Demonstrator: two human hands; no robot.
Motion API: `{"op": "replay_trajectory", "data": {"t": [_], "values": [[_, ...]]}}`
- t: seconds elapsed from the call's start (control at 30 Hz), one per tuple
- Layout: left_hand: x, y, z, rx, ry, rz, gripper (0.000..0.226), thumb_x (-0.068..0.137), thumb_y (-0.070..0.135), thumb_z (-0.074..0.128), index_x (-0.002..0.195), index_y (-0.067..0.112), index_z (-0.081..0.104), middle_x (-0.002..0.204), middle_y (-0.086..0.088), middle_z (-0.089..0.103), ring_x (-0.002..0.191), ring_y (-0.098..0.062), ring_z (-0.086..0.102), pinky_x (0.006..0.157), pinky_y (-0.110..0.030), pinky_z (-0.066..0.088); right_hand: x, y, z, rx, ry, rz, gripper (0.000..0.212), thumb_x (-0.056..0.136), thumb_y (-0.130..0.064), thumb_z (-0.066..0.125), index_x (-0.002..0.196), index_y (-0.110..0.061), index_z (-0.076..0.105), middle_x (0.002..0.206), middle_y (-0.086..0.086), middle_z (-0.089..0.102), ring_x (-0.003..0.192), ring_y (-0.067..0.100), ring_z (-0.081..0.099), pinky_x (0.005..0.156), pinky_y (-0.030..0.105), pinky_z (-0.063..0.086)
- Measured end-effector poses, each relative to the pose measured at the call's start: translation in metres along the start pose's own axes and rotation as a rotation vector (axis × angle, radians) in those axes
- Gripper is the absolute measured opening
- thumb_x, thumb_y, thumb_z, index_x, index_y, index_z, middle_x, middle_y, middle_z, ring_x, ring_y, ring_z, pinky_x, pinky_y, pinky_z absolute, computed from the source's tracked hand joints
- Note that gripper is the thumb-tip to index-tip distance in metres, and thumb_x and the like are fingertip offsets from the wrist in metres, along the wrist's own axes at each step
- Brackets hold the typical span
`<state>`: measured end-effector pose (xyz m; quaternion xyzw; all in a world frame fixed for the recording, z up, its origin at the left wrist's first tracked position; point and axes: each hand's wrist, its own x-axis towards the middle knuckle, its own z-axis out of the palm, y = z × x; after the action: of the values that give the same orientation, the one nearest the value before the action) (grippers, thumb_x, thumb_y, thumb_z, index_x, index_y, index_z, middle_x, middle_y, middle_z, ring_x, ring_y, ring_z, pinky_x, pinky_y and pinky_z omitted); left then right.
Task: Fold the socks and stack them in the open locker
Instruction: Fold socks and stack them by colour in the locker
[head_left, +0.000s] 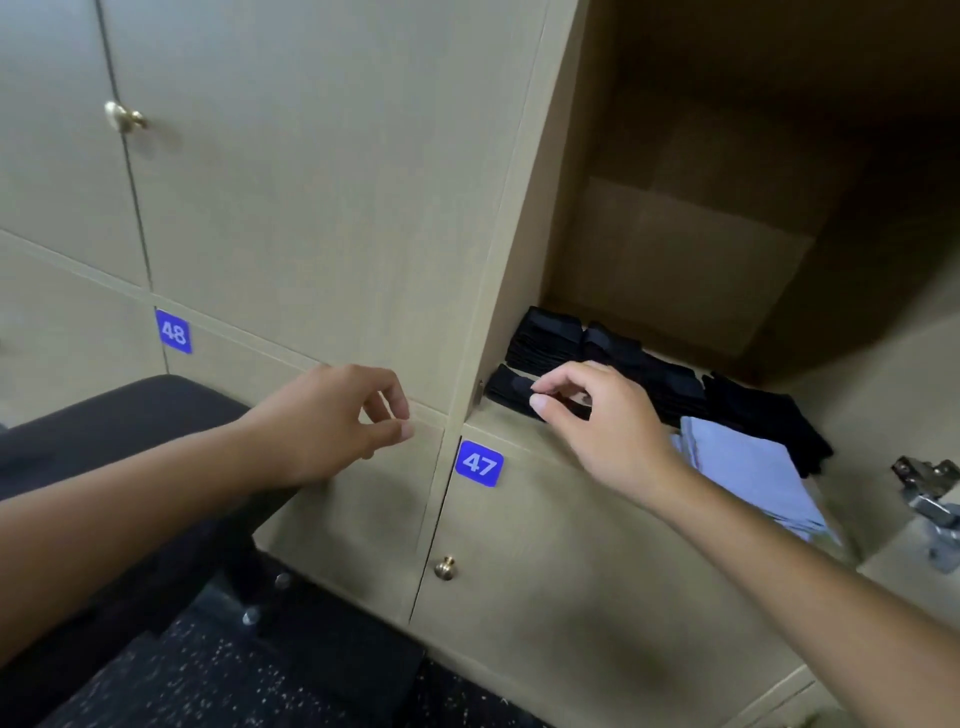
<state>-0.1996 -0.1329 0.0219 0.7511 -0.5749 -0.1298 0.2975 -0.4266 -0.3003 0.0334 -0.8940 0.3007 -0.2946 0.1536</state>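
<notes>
Hovering right hand (597, 415) over folded black sock (511, 387), locker front edge (519, 434)

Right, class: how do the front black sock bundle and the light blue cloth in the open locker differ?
The front black sock bundle is black; the light blue cloth is pale blue. The bundle lies at the shelf's left front under the right hand; the cloth lies further right, overhanging the edge. Both are folded and rest on the same shelf.

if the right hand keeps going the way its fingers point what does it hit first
Most likely the folded black sock at the locker's front left; the right hand is already at it, fingertips apparently on it. Depth is hard to judge.
</notes>
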Motion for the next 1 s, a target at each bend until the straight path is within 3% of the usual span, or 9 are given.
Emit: {"op": "replay_trajectory", "data": {"t": [0.13,0.3,0.47,0.6,0.7,0.77,0.9,1.0], "values": [[-0.009,-0.019,-0.012,0.038,0.008,-0.041,0.013,0.092,0.048,0.067,0.09,0.034,0.065,0.092,0.014,0.071,0.069,-0.002,0.071,0.082,-0.035,0.057,-0.006,-0.02,0.017,0.012,-0.099,-0.104,0.005,0.094,-0.028,0.068,0.098,-0.027,0.07,0.093,-0.016,0.062,0.094,-0.001,0.055,0.077,0.007,0.036],[-0.023,-0.04,-0.029,0.095,0.029,-0.109,0.01,0.093,0.041,0.068,0.088,0.033,0.066,0.081,0.016,0.071,0.069,-0.003,0.07,0.076,-0.031,0.055,-0.003,-0.033,0.044,0.059,-0.209,-0.156,0.004,0.094,-0.03,0.066,0.093,-0.027,0.066,0.094,-0.013,0.063,0.093,0.004,0.058,0.079,0.024,0.044],[-0.035,-0.054,-0.045,0.191,0.028,-0.145,0.009,0.092,0.04,0.071,0.092,0.032,0.068,0.08,0.014,0.069,0.073,-0.002,0.065,0.072,-0.029,0.05,0.006,-0.048,0.07,0.111,-0.291,-0.187,0.006,0.093,-0.036,0.067,0.097,-0.031,0.064,0.096,-0.015,0.064,0.092,0.001,0.059,0.076,0.02,0.044],[-0.045,-0.066,-0.061,0.281,0.0,-0.19,0.017,0.093,0.041,0.07,0.102,0.026,0.07,0.089,0.015,0.065,0.082,0.0,0.059,0.07,-0.017,0.045,0.016,-0.062,0.089,0.139,-0.335,-0.203,0.011,0.093,-0.04,0.067,0.1,-0.031,0.064,0.097,-0.015,0.065,0.092,0.0,0.06,0.072,0.016,0.041],[-0.054,-0.077,-0.072,0.297,0.022,-0.227,0.021,0.094,0.041,0.069,0.105,0.024,0.071,0.097,0.008,0.068,0.085,-0.003,0.059,0.07,-0.013,0.04,0.018,-0.074,0.104,0.177,-0.386,-0.191,0.013,0.092,-0.039,0.067,0.102,-0.031,0.065,0.096,-0.015,0.066,0.093,0.003,0.062,0.074,0.02,0.044],[-0.06,-0.085,-0.079,0.295,0.051,-0.26,0.021,0.093,0.04,0.071,0.105,0.022,0.072,0.1,0.004,0.069,0.089,-0.01,0.061,0.072,-0.015,0.042,0.019,-0.086,0.114,0.178,-0.432,-0.195,0.015,0.092,-0.038,0.068,0.105,-0.03,0.065,0.098,-0.014,0.066,0.092,0.005,0.062,0.077,0.022,0.046],[-0.073,-0.106,-0.092,0.286,0.06,-0.325,0.021,0.092,0.038,0.073,0.104,0.021,0.072,0.102,0.001,0.071,0.093,-0.015,0.064,0.088,-0.033,0.051,0.024,-0.106,0.135,0.174,-0.499,-0.227,0.02,0.092,-0.037,0.069,0.11,-0.03,0.065,0.103,-0.013,0.066,0.09,0.002,0.06,0.075,0.018,0.043],[-0.081,-0.123,-0.098,0.304,0.03,-0.397,0.022,0.091,0.037,0.073,0.106,0.02,0.072,0.105,0.001,0.071,0.091,-0.011,0.063,0.085,-0.032,0.049,0.027,-0.117,0.151,0.168,-0.539,-0.252,0.022,0.092,-0.038,0.069,0.112,-0.031,0.064,0.103,-0.012,0.066,0.089,0.002,0.06,0.075,0.021,0.042]]}}
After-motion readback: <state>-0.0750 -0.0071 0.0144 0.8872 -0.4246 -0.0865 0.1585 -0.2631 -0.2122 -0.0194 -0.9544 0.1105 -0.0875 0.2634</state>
